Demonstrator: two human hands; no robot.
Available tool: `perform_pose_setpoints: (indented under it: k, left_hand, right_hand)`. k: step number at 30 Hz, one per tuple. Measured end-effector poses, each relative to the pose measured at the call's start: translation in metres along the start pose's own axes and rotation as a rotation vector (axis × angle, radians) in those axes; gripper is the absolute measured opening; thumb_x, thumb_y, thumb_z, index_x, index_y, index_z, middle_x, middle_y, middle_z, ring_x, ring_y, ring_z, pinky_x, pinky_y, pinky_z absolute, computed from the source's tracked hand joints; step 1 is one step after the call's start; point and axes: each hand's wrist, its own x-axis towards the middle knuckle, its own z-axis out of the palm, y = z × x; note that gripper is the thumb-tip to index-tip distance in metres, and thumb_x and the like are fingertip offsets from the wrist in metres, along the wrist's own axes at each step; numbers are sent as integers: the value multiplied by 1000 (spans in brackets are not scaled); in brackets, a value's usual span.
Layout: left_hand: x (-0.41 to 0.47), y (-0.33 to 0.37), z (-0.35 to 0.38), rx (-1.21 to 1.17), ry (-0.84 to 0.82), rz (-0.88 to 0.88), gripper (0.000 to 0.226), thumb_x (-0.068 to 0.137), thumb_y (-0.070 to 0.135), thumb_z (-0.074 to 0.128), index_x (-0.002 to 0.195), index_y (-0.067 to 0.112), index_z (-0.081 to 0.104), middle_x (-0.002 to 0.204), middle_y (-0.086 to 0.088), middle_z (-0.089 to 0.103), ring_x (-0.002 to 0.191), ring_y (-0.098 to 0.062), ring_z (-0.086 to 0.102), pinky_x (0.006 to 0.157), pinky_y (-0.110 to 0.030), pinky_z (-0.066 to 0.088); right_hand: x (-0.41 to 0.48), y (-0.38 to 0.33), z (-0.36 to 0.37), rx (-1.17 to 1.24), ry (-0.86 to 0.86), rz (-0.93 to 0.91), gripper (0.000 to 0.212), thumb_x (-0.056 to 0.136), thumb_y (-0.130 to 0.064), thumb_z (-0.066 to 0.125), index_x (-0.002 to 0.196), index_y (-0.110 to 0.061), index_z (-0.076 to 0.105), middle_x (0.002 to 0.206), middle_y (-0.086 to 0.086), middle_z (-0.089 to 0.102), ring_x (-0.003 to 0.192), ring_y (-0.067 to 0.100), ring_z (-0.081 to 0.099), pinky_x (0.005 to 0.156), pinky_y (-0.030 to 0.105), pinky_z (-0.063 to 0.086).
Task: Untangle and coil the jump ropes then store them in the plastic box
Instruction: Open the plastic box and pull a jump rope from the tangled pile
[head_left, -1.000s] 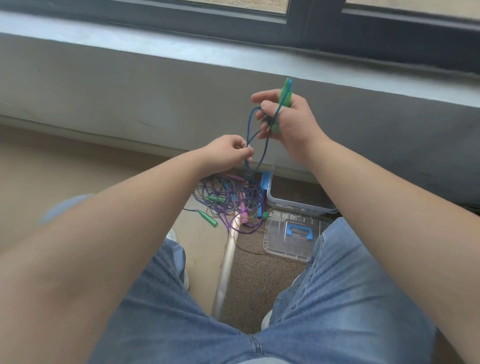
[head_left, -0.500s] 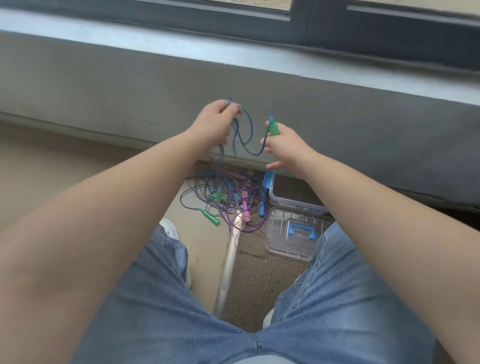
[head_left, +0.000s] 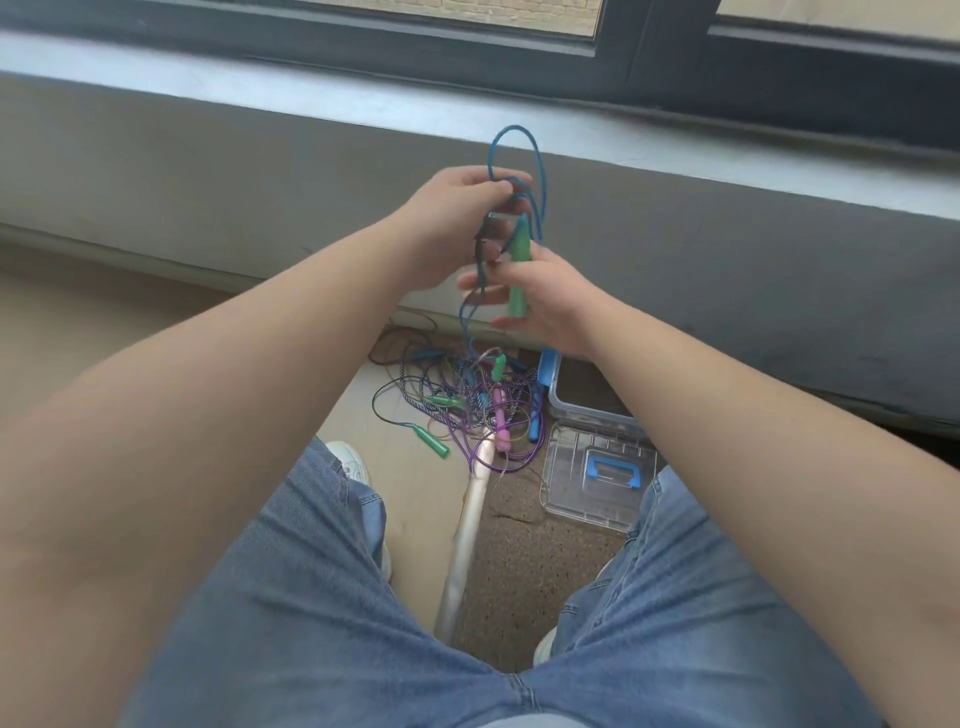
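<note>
Head view, looking down past two denim-clad knees: both hands are raised in front of a grey wall under a window sill (head_left: 363, 98), with open air all round them and the floor well below. The left hand (head_left: 452, 228) has its fingers curled, pinching loops of the blue rope (head_left: 537, 156) near their top; one loop arches up above the knuckles. The right hand (head_left: 545, 296) sits just below and beside it, fingers closed round a green handle (head_left: 518, 270) — the handle stands nearly upright, its narrow end up, its long axis running top to bottom. From the hands the rope hangs straight down to the tangle of ropes (head_left: 467, 410) on the floor, a heap of purple, blue and striped cord with green, pink and blue handles poking out in different directions.

Just right of the heap stands the clear plastic box (head_left: 576, 410), lid off, partly hidden by the right forearm. Its clear lid (head_left: 597, 478), with a blue grip, lies flat in front of it, touching the right knee's edge. A pale strip (head_left: 467, 530) divides smooth beige flooring from speckled brown carpet — the heap straddles both. A white shoe (head_left: 353, 462) shows by the left knee.
</note>
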Motion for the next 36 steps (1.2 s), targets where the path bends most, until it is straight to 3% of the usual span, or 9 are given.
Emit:
perform_pose_setpoints:
  k: [4,8,13,16,21,23,28,32,36]
  left_hand:
    - [6,-6,-9,161,102,90,20,101,12,48,108,11,67,88,-3,69,72,-13,64,82,-34,58]
    - [7,-13,-17,480,189,160,26,91,30,55,113,25,68,93,7,75,82,-9,67,83,-34,57]
    - [4,-43,-20,406,402,-6,36,76,43,52,111,32,56,105,3,65,97,-24,68,90,-47,57]
    - [-9,-70,-10,445,255,-108,16,83,29,51,89,25,64,77,0,66,71,-24,68,78,-47,62]
    - [-18,-97,-1,756,-7,-96,13,88,26,60,91,27,73,78,11,73,67,2,68,62,-20,53]
    - [-18,-104,0,791,-70,-145,17,86,27,61,93,28,77,76,9,76,72,0,70,67,-24,58]
    - [-21,-122,-3,886,100,-186,16,84,33,59,83,23,71,74,4,75,73,-13,71,78,-35,61]
    - [-34,-127,13,710,-192,-235,27,93,31,57,116,23,69,90,4,76,72,-9,73,70,-32,62]
    - [-26,-137,21,782,2,-127,72,88,32,54,155,27,28,94,8,71,82,-13,71,81,-34,59]
  right_hand:
    - [-3,-5,-6,88,-36,-9,17,97,-13,55,110,-7,64,59,-4,41,54,13,41,73,36,41]
    - [-9,-10,-11,30,23,37,20,104,-24,52,105,-11,68,61,-6,33,53,12,36,86,46,55]
    - [1,-18,-12,257,296,29,17,104,-26,51,105,-16,65,58,-6,39,54,12,39,78,45,61]
    - [6,-22,-15,364,405,57,17,104,-26,49,109,-18,63,58,-6,39,54,11,38,81,47,60]
    - [6,-28,-15,447,424,58,16,103,-24,50,111,-17,63,59,-5,38,56,12,38,75,48,62]
    - [6,-31,-15,483,434,54,16,103,-24,51,111,-17,63,60,-4,39,58,13,38,72,48,62]
    - [6,-43,-14,538,484,24,17,103,-25,50,111,-19,63,65,-2,42,64,16,41,71,52,62]
    - [5,-50,-11,568,525,-3,16,104,-26,50,109,-19,63,70,-1,45,68,17,44,72,53,61]
    - [5,-54,-7,595,530,-7,18,104,-26,50,113,-17,63,72,0,46,67,17,44,71,54,61]
